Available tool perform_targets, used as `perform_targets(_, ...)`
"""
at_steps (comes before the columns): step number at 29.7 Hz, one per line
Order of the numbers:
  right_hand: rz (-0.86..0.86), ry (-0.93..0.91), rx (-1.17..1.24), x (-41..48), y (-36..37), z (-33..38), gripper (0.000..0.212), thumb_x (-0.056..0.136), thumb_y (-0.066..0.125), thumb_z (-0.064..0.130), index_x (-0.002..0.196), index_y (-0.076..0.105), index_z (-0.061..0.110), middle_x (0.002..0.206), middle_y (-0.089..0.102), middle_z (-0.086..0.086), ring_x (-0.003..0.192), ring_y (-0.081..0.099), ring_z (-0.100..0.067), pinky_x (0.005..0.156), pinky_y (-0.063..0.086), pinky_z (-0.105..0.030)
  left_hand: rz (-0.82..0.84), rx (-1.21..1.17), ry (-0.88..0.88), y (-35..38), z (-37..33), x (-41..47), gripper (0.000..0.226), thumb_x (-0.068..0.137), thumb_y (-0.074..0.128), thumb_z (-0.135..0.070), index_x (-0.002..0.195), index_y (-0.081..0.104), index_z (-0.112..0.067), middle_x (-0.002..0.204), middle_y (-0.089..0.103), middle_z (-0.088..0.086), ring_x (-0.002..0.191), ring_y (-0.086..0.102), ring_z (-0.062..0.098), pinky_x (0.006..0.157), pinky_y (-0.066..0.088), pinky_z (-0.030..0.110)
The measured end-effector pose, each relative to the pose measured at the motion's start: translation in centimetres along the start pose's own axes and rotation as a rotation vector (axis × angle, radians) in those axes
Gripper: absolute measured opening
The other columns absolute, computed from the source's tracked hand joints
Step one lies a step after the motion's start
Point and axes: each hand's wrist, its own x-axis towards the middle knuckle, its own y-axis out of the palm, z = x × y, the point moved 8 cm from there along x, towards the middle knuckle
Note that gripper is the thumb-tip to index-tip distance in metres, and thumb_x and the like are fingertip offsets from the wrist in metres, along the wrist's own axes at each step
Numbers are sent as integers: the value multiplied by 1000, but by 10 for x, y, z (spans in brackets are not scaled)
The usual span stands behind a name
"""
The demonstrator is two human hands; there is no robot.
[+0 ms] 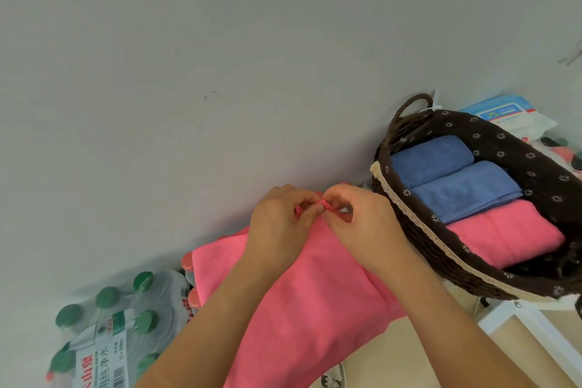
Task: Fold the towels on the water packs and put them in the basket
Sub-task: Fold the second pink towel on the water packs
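Note:
A pink towel (302, 299) lies spread over a water pack with red caps (189, 261) by the wall. My left hand (280, 220) and my right hand (362, 224) meet at the towel's far edge, and each pinches a small bunch of the pink cloth between thumb and fingers. To the right stands a dark brown woven basket (419, 230) with a lace trim. Inside it lie two folded blue towels (453, 179) and one folded pink towel (504, 233).
A shrink-wrapped pack of green-capped water bottles (107, 321) stands at the lower left. A grey wall (220, 72) fills the upper view. A blue-and-white packet (504, 113) lies behind the basket. A white frame edge (535, 334) shows at the lower right.

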Motion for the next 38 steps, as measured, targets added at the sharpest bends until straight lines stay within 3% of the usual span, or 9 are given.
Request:
perform_targets(4, -41, -74, -93, 1, -5, 9, 14, 83, 56, 21, 88, 69, 24, 79, 69, 9, 74, 64, -10, 70, 53, -38, 31, -1, -32, -6, -3, -3, 8, 84, 69, -27, 91, 68, -30, 75, 59, -21, 69, 47, 0, 64, 35, 14)
perform_targets(8, -59, 85, 312, 4, -17, -2, 21, 87, 59, -3, 84, 64, 17, 82, 68, 0, 75, 66, -5, 67, 53, -16, 285, 182, -81, -16, 24, -16, 13, 84, 66, -34, 97, 65, -31, 77, 62, -14, 72, 54, 9, 66, 39, 26)
perform_targets(10, -58, 109, 419, 9, -25, -8, 24, 88, 56, -7, 83, 61, 17, 82, 67, -3, 76, 67, -7, 70, 53, -19, 372, 315, -147, -37, 46, -28, 6, 85, 64, -39, 83, 62, -34, 63, 53, -14, 67, 52, 12, 62, 37, 28)
perform_targets(13, -123, 91, 434, 18, -37, -15, 27, 90, 55, -5, 84, 58, 22, 84, 67, -8, 78, 66, -21, 76, 53, -31, 441, 537, -290, -75, 78, -55, 35, 84, 61, -49, 61, 47, -26, 56, 50, -8, 57, 46, 10, 56, 36, 30)
perform_targets(18, -205, 41, 461, 30, -37, 0, 29, 91, 53, -5, 85, 55, 23, 81, 61, -1, 66, 58, 3, 64, 47, -8, 319, 633, -259, -125, 83, -85, 37, 91, 44, -57, 92, 68, -29, 77, 65, -8, 76, 57, 11, 70, 48, 31)
perform_targets(24, -332, 79, 536, 27, -40, 9, 29, 94, 53, 4, 85, 55, 31, 84, 60, -2, 66, 58, -2, 64, 52, -20, -54, 448, 16, -180, 36, -104, 31, 81, 59, -53, 76, 75, -27, 90, 63, -15, 79, 51, 9, 68, 37, 15)
perform_targets(30, -420, 75, 490, -1, -54, 33, 29, 97, 49, 11, 84, 52, 37, 92, 58, -5, 64, 55, -11, 43, 52, -23, -13, -81, -309, -187, 28, -143, 23, 69, 72, -49, 71, 76, -26, 72, 72, -11, 68, 66, 10, 63, 52, 26)
perform_targets(33, -552, 56, 353, -28, -76, 41, 14, 96, 48, 13, 95, 55, 25, 93, 58, -7, 66, 53, -6, 57, 52, -24, -108, -314, -261, -184, 0, -165, 13, 67, 80, -22, 66, 72, -12, 61, 68, -4, 56, 60, 1, 56, 45, 13)
perform_targets(38, -772, -36, 128, -62, -134, 78, 20, 91, 45, 15, 104, 56, 5, 89, 57, -6, 77, 51, -14, 79, 42, -29, -103, -523, -121, -160, -42, -190, 24, 70, 81, -14, 69, 58, -9, 63, 58, 1, 63, 56, 15, 58, 48, 30)
